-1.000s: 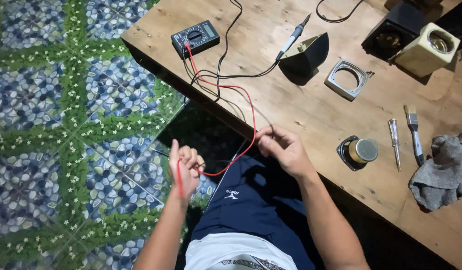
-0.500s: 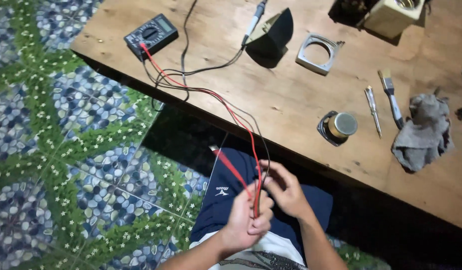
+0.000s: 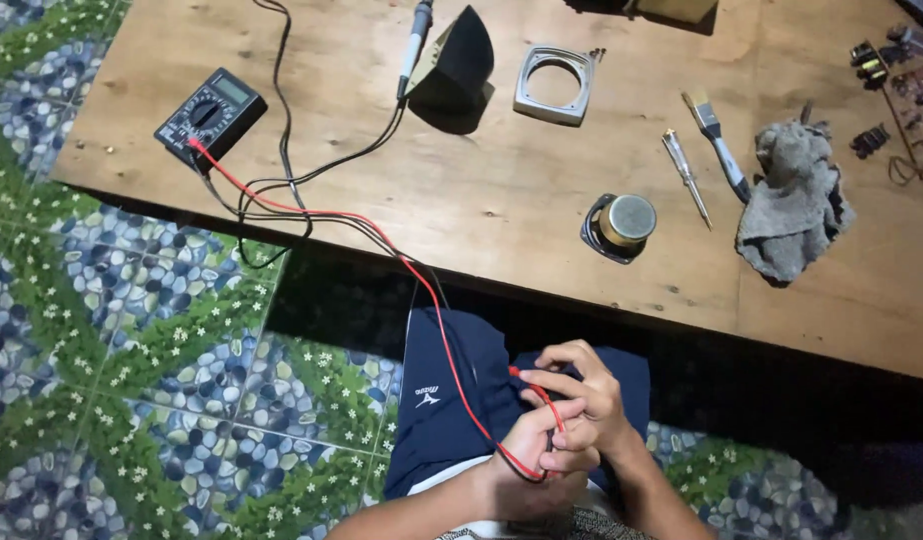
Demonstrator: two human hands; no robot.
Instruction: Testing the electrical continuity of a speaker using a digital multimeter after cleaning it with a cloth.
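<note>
Head view — left hand (image 3: 529, 452), right hand (image 3: 583, 395) both pinching thin red lead (image 3: 436, 318) — looped.

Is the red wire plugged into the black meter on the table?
Yes, the red wire runs from both hands up over the table edge and ends at the lower edge of the black meter.

Thin red test lead (image 3: 436, 305), running off black multimeter (image 3: 210, 115), looped over lap

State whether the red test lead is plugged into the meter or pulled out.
Plugged in: the red lead runs from both hands in the lap up to the black multimeter, its end seated at the meter's lower edge.
</note>
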